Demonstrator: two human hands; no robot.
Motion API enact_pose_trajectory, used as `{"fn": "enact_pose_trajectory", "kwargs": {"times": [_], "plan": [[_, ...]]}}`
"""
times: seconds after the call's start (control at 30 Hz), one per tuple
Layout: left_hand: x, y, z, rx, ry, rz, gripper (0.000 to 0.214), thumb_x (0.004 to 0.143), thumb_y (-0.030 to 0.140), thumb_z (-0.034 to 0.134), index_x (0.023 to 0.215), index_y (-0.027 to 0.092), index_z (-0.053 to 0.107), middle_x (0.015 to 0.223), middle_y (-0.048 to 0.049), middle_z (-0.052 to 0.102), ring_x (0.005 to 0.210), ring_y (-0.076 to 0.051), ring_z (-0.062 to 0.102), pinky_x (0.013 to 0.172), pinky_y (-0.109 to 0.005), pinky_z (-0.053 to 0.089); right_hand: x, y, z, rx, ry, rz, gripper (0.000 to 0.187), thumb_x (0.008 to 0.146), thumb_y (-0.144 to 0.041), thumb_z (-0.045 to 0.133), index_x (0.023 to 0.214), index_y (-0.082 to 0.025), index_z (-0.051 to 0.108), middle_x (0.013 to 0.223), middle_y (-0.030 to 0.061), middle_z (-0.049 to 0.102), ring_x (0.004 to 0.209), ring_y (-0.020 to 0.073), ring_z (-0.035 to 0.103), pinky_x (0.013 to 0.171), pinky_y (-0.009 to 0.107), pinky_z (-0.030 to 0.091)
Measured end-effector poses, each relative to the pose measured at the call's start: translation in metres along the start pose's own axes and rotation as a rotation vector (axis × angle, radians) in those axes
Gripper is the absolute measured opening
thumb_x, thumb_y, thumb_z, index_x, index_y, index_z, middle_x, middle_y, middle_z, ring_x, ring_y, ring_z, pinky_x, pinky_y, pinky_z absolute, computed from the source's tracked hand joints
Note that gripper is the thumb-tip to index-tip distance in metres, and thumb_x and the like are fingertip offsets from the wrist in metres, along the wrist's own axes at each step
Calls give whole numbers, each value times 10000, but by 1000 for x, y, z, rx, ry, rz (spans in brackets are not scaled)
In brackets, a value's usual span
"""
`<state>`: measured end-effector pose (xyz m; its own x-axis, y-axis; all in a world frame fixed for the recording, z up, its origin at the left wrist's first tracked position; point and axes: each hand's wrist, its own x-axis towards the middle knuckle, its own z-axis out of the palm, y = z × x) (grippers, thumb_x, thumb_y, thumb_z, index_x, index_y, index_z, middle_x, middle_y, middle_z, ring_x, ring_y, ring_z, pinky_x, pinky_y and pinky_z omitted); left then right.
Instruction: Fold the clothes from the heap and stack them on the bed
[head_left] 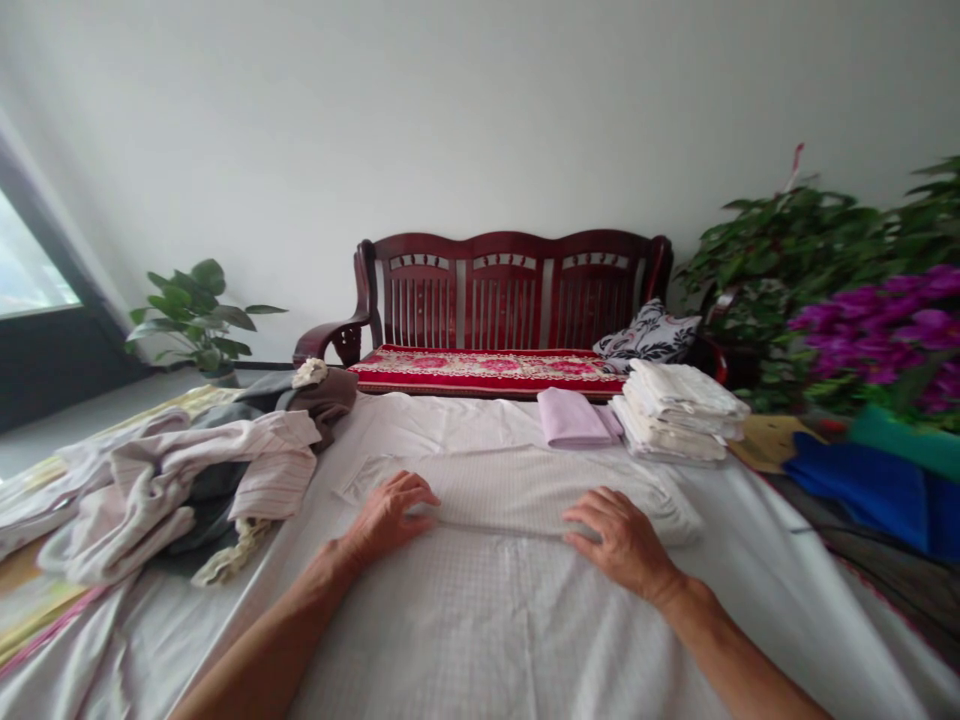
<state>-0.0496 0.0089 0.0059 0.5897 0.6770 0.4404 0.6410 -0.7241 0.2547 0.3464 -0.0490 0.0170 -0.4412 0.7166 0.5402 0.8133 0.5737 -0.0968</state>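
Observation:
A white finely checked garment [495, 560] lies spread flat on the white sheet [750, 560] in front of me. My left hand [390, 515] rests on its folded edge, fingers curled and pinching the cloth. My right hand [619, 535] lies on the same fold to the right, fingers bent down onto the fabric. Both forearms reach in from the bottom of the view.
A heap of unfolded clothes [187, 480] lies at the left. A folded pink piece [574, 418] and a stack of folded white cloths [679, 410] sit at the back right. Behind stand a red wooden bench [502, 310], potted plants [195, 315] and purple flowers [892, 330]; blue fabric [862, 485] lies right.

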Motion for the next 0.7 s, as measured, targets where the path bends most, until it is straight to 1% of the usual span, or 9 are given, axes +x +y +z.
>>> {"fn": "enact_pose_trajectory", "kwargs": {"times": [0.07,0.17,0.23,0.27,0.4,0.57,0.7], "plan": [[1,4,1,-7,-54,15,197,803,232,752,997,245,717,999,-32,703,944,-199,623,858,-327,488,3,-11,4,44,-23,-18,138,798,-238,771,925,-246,715,862,10,680,882,205,583,817,330,425],[0,4,1,-5,-85,10,146,822,212,723,966,238,714,960,-27,699,916,-193,617,842,-321,477,6,-16,10,45,-35,-37,109,801,-218,768,893,-248,718,835,4,667,857,196,573,791,323,416],[0,2,0,-11,-89,-1,113,844,197,690,949,235,711,942,-24,695,907,-186,615,833,-310,472,6,-15,13,30,-39,-51,55,832,-198,734,850,-247,716,807,1,655,832,187,565,772,314,408],[0,1,0,-15,-88,-6,109,851,191,678,946,234,710,940,-23,694,908,-183,614,831,-305,470,7,-14,15,24,-40,-56,59,850,-190,714,834,-246,713,795,0,650,822,182,562,765,310,405],[1,2,1,-23,-80,-12,94,872,177,643,924,229,701,928,-20,686,902,-173,609,819,-289,459,8,-13,18,9,-31,-63,106,905,-197,657,809,-230,689,775,2,638,801,175,554,751,301,394],[1,6,-1,-30,-79,-8,115,901,177,587,830,213,669,828,-15,663,821,-159,586,758,-272,440,8,-14,15,0,20,-90,161,953,-221,592,809,-214,665,771,10,626,797,175,548,760,301,393],[2,8,-2,-35,-92,0,134,903,168,555,814,208,646,800,-14,649,787,-159,570,744,-278,431,7,-14,13,-12,-10,-110,195,964,-220,567,793,-218,659,763,12,617,787,177,549,741,300,398]]}}
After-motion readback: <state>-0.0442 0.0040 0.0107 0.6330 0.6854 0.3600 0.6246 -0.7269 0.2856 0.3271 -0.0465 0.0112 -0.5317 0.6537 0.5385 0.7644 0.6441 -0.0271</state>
